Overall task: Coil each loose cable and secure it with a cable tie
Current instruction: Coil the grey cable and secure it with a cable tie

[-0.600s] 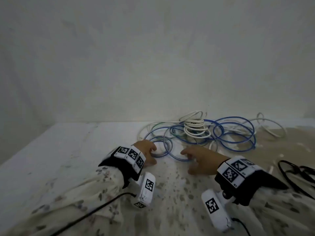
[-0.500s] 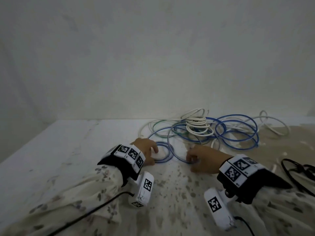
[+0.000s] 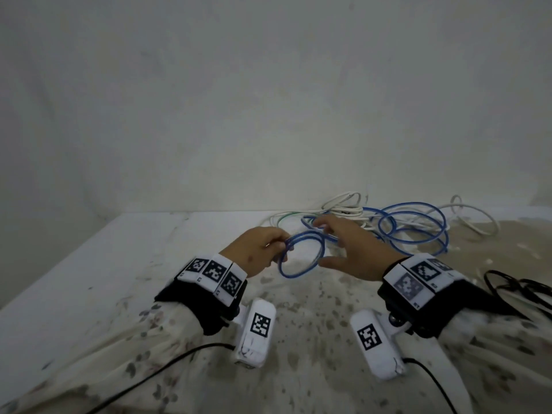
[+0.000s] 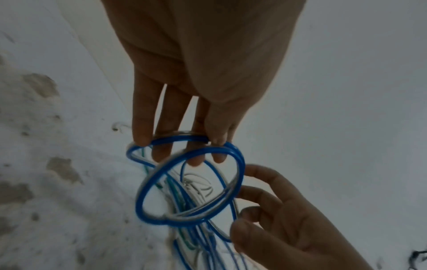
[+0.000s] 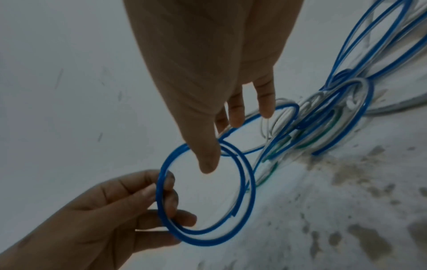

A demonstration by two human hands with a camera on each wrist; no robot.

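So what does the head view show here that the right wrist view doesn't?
Only the head view shows the black cables at the right edge of the table, the wall, and both wrist bands. Only the right wrist view shows the cut end of the blue cable lying inside the small coil, and the left thumb pressed on it. Both show the left hand pinching the blue coil, the right hand open beside it, and the tangled pile behind.

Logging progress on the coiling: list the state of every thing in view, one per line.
Small blue cable coil: lifted, a few loops, untied.
Left hand: pinches the coil's rim.
Right hand: fingers spread beside the coil.
Loose blue cable: sprawled, tangled with white cable.
Black cable ties: lying unused.
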